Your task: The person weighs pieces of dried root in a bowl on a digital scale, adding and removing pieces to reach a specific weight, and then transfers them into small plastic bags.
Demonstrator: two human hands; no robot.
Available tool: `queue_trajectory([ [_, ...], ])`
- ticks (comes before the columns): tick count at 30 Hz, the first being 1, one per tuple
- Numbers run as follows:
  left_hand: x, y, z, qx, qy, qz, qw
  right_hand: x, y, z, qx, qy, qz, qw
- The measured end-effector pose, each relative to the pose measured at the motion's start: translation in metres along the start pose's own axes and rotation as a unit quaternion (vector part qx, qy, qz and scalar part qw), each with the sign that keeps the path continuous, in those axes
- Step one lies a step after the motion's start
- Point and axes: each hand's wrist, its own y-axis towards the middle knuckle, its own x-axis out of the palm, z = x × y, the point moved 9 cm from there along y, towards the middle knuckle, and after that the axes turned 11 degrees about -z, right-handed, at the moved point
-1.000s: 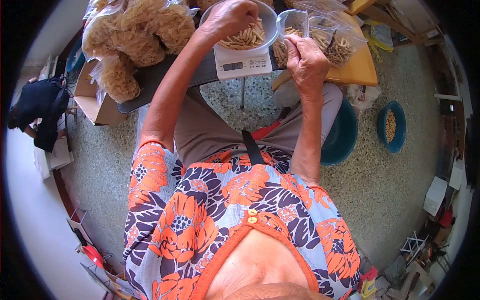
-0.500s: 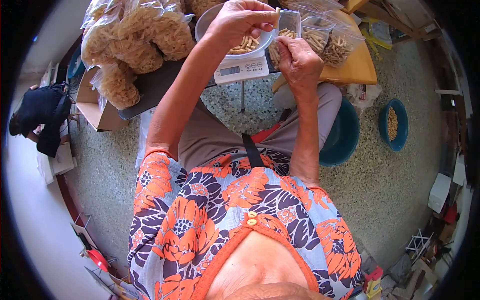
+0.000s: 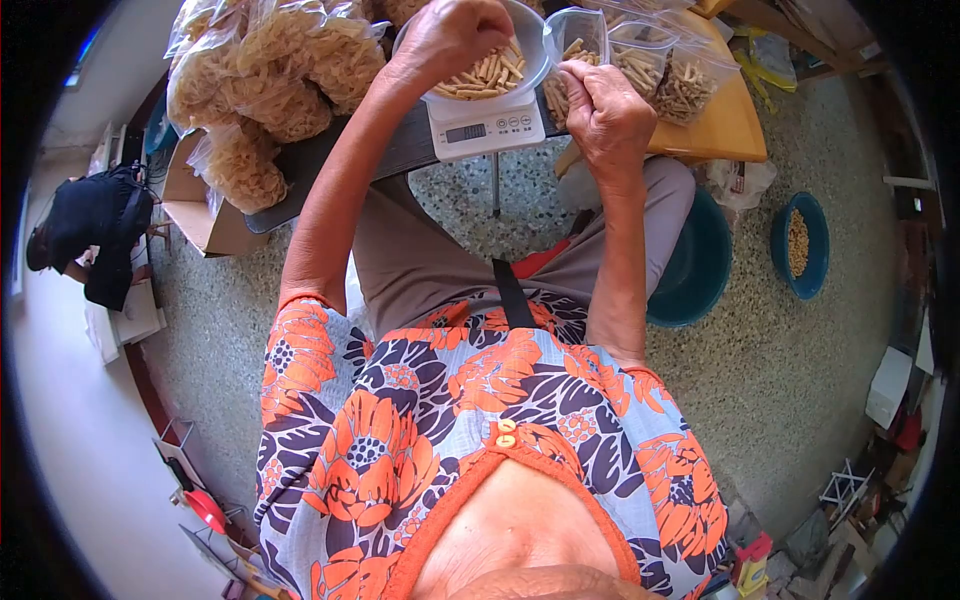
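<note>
My left hand (image 3: 452, 36) reaches into a metal bowl (image 3: 533, 52) of tan snack sticks (image 3: 485, 75) that stands on a white digital scale (image 3: 487, 125). Its fingers are curled down among the sticks. My right hand (image 3: 604, 110) grips the rim of a clear plastic bag (image 3: 568, 45) partly filled with the same sticks, held upright just right of the bowl.
Filled clear bags (image 3: 675, 75) lie on a wooden board (image 3: 725, 125) to the right. Large bags of pale curly snacks (image 3: 270, 80) pile up at the left. A teal tub (image 3: 695, 265) and a blue bowl (image 3: 800, 245) stand on the speckled floor. A cardboard box (image 3: 205, 215) sits lower left.
My left hand carried sticks from the bowl over to the bag's mouth, then went back down into the bowl. My right hand kept holding the bag.
</note>
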Motion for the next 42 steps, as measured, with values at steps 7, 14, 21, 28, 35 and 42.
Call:
queue_trajectory([
  [7, 0.064, 0.004, -0.019, 0.022, 0.112, -0.1, 0.988, 0.001, -0.002, 0.001, -0.006, -0.02, -0.011, 1.0],
  [14, 0.056, 0.006, 0.001, 0.059, 0.125, -0.151, 0.979, 0.0, -0.001, 0.002, -0.001, -0.034, -0.022, 0.999],
  [21, 0.055, 0.009, 0.004, 0.075, 0.13, -0.146, 0.978, 0.002, 0.001, 0.001, -0.002, -0.029, -0.027, 0.999],
  [28, 0.033, 0.009, -0.012, 0.046, 0.052, -0.077, 0.995, 0.001, 0.001, 0.003, 0.009, -0.032, -0.031, 0.999],
  [35, 0.045, -0.018, -0.035, -0.165, -0.696, -0.078, 0.694, 0.003, 0.001, 0.002, 0.011, -0.021, -0.037, 0.999],
  [42, 0.066, -0.001, -0.037, -0.115, -0.671, -0.071, 0.729, 0.003, 0.002, -0.001, 0.007, -0.017, -0.024, 1.0],
])
